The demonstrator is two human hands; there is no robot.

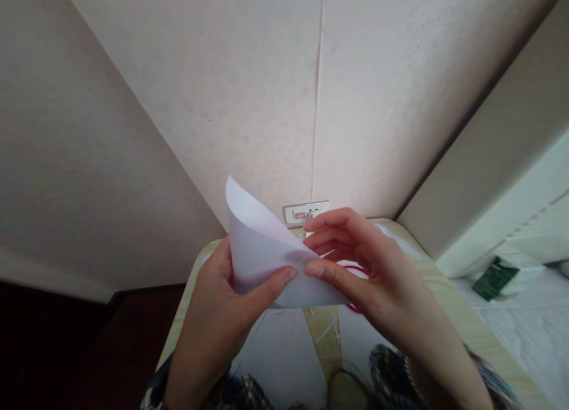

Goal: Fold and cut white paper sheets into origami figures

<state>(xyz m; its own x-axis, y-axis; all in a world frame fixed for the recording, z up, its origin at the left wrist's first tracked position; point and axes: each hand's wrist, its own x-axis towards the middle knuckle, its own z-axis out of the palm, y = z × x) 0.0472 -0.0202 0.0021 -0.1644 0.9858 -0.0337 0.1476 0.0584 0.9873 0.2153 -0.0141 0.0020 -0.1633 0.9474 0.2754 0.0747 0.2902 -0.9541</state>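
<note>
A white sheet of paper (260, 247) is held up over a small light-wood table (448, 303), curled into a fold. My left hand (217, 306) grips its left side, thumb pressed on the front near the fold. My right hand (360, 262) pinches the paper's right edge with thumb and fingers, fingertips almost meeting my left thumb. A red cord or ring (358, 271) shows partly behind my right hand.
More white sheets (284, 354) lie on the table below the hands. A wall socket (306, 212) sits on the wallpapered wall just beyond the table. At right is a white bed or surface with a dark green packet (494, 278). Dark floor lies at left.
</note>
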